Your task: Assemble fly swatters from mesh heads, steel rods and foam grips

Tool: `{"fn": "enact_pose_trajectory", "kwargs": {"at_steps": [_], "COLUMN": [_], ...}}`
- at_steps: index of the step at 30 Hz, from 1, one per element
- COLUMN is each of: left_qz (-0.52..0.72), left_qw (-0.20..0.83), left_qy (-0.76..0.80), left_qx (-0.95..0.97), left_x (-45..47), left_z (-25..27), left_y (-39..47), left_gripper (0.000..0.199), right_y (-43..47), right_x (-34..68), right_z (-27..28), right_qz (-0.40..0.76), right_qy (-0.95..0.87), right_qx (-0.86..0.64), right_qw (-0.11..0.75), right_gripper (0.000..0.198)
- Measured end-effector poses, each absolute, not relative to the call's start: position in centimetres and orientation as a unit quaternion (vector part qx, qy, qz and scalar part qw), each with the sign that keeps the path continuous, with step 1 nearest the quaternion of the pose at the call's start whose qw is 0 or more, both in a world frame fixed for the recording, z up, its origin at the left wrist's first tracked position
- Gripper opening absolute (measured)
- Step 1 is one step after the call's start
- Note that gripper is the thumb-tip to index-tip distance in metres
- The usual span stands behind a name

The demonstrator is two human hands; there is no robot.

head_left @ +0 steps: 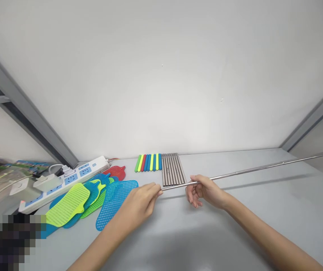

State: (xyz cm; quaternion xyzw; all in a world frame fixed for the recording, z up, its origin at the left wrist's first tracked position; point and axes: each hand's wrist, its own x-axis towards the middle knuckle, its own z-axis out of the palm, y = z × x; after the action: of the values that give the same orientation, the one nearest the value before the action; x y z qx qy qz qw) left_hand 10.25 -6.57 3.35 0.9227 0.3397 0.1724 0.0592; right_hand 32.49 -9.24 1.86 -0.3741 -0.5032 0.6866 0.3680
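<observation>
A long silvery telescopic rod (251, 171), drawn out in sections, slants up to the right and leaves the picture at the right edge. Its thin end is pinched between the fingertips of my left hand (143, 199). My right hand (208, 190) grips the rod farther along, thumb and forefinger on it, the other fingers loosely curled underneath. Behind the rod lies a row of collapsed metal tubes (173, 169). Beside them are several coloured plastic handles (149, 162) in green, yellow, red and blue. A blue mesh fly swatter head (116, 201) lies just left of my left hand.
More fly swatter heads overlap on the left, among them a yellow one (69, 203) and a red one (117, 172). Behind them runs a white power strip (78, 177) with plugged-in adapters (48, 182). Grey metal posts (34, 101) frame the table (263, 218) against a white wall.
</observation>
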Motion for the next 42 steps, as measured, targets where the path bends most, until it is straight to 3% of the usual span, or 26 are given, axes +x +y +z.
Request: {"fn": "enact_pose_trajectory", "kwargs": {"at_steps": [14, 33, 42], "left_qz": [0.112, 0.137, 0.113], "left_qw": [-0.025, -0.028, 0.020], "left_qy": [0.353, 0.318, 0.330], "left_qx": [0.929, 0.938, 0.937], "left_x": [9.4, 9.1, 9.1], "left_z": [0.9, -0.4, -0.3], "left_y": [-8.0, -9.4, -9.3], "left_gripper": [0.019, 0.017, 0.019], "right_y": [-10.6, -12.9, -12.9], "right_x": [29.9, 29.0, 29.2], "right_z": [-2.2, -3.1, -3.1], "right_qz": [0.749, 0.776, 0.739], "right_qy": [-0.427, -0.386, -0.413], "right_qx": [-0.330, -0.359, -0.409], "right_qw": [0.385, 0.345, 0.339], "right_gripper": [0.050, 0.063, 0.057]}}
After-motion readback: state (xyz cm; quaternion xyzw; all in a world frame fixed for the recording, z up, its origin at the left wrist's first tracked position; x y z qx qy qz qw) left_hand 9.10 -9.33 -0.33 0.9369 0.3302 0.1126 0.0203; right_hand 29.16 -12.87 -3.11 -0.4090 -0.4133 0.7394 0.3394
